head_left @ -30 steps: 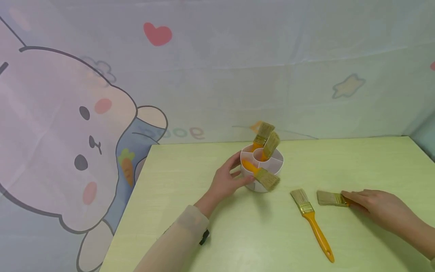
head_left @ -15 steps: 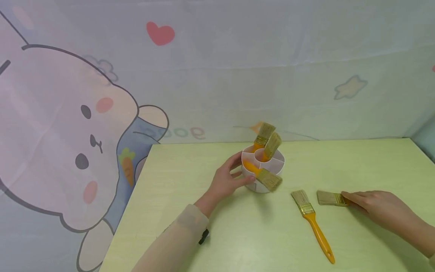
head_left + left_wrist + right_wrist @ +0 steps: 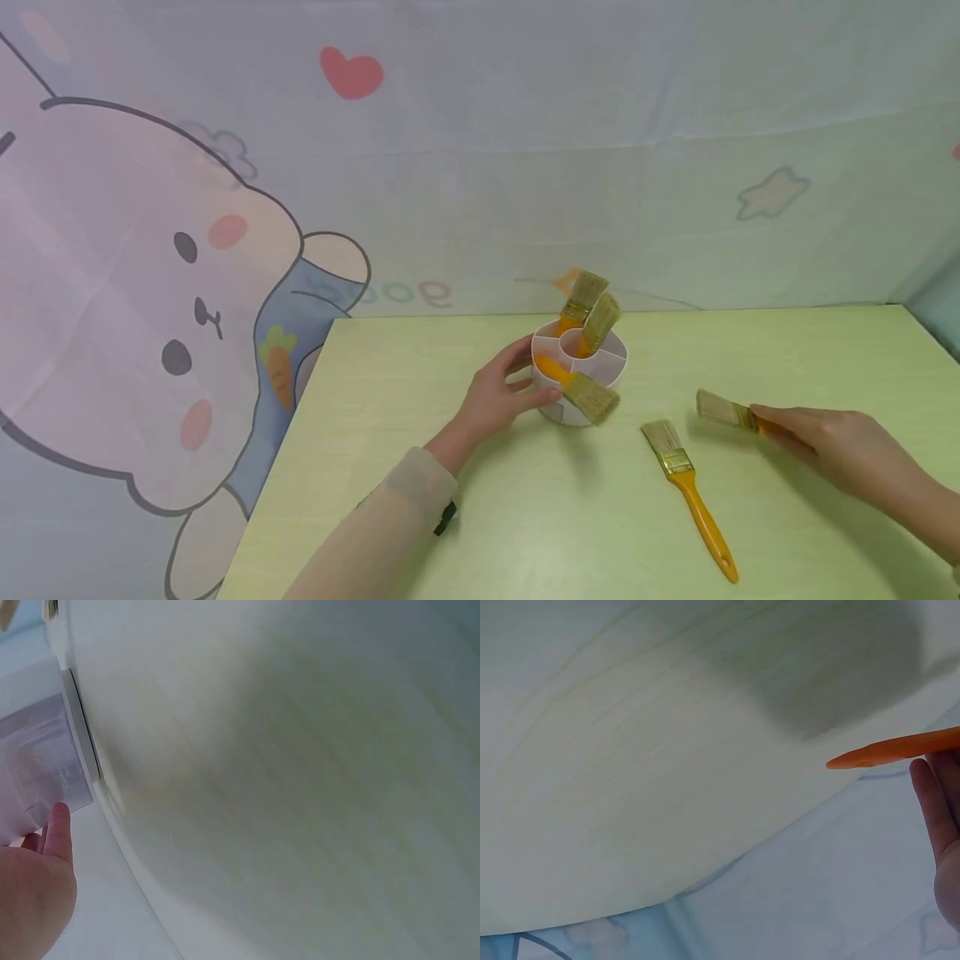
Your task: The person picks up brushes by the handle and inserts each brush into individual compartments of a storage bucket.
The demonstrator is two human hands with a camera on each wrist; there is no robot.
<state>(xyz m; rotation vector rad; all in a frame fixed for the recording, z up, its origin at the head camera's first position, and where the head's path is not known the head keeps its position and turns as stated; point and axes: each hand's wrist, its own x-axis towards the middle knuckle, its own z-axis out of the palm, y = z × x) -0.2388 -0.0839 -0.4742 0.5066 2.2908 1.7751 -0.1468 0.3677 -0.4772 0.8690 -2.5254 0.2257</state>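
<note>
My left hand (image 3: 491, 398) grips the side of a round white divided organizer (image 3: 558, 411), thumb at the front and fingers behind. In the left wrist view its see-through wall (image 3: 45, 754) shows beside the fingers. Three paintbrushes stand in it bristles up: a back one (image 3: 587, 289), one in the centre ring (image 3: 601, 320), and one leaning out over the front (image 3: 592, 398). My right hand (image 3: 836, 440) pinches another paintbrush (image 3: 723, 410) near its ferrule, bristles pointing left, raised above the table. Its orange handle (image 3: 900, 748) reaches past the fingers in the right wrist view.
One more paintbrush (image 3: 693, 496) lies on the pale yellow-green table (image 3: 540, 533), between the organizer and my right hand, handle towards me. A printed cloth (image 3: 525, 167) with a cartoon animal hangs behind the table's back edge.
The brush in my right hand has come up off the table and now tilts, bristle end higher. My left hand and the organizer have stayed in place.
</note>
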